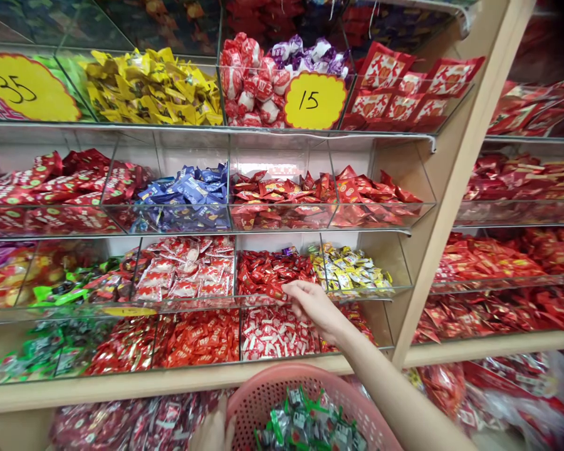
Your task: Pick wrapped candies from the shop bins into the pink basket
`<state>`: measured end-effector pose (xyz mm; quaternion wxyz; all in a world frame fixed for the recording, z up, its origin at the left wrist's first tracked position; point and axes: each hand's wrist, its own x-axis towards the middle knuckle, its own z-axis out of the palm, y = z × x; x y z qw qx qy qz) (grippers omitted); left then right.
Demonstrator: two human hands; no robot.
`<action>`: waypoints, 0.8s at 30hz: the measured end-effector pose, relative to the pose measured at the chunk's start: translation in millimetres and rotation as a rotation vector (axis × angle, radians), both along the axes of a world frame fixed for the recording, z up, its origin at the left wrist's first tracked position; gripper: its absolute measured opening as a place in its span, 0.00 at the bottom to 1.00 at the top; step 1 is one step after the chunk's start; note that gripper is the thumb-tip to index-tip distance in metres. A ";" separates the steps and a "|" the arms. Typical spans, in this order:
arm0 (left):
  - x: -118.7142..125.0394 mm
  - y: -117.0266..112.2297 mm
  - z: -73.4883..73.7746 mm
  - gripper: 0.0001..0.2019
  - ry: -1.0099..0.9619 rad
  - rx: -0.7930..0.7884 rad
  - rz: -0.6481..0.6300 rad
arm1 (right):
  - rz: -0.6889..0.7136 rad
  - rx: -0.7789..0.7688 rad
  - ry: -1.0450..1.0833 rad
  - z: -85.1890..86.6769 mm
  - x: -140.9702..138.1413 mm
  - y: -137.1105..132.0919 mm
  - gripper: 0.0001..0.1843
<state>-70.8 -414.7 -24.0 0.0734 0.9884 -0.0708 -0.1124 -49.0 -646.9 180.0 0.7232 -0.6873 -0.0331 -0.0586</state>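
Note:
My right hand [313, 305] reaches up to a clear shelf bin of small red wrapped candies [267, 272]; its fingers pinch one red candy at the bin's front edge. My left hand [214, 432] grips the rim of a pink plastic basket [272, 388] at the bottom of the view. The basket holds several green and silver wrapped sweets [310, 426]. Only part of the left hand shows, curled around the rim.
Tiered clear bins hold wrapped candies: yellow [155, 88], blue [188, 194], red and white [183, 269], yellow and white [352, 269], green [56, 288]. Yellow price tags read 35 [23, 88] and 15 [314, 100]. A wooden post [446, 188] divides the shelves.

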 end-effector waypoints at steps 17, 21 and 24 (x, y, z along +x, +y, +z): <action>-6.1 1.0 -1.9 0.23 -0.065 -0.029 -0.010 | 0.077 -0.853 0.014 -230.6 -71.6 35.6 0.20; -6.9 1.8 -2.0 0.23 -0.077 -0.035 -0.004 | 0.179 -0.910 0.091 -223.4 -80.5 44.8 0.22; -6.8 1.3 -1.6 0.24 -0.087 -0.024 -0.001 | 0.201 -0.925 0.137 -218.2 -84.0 48.4 0.24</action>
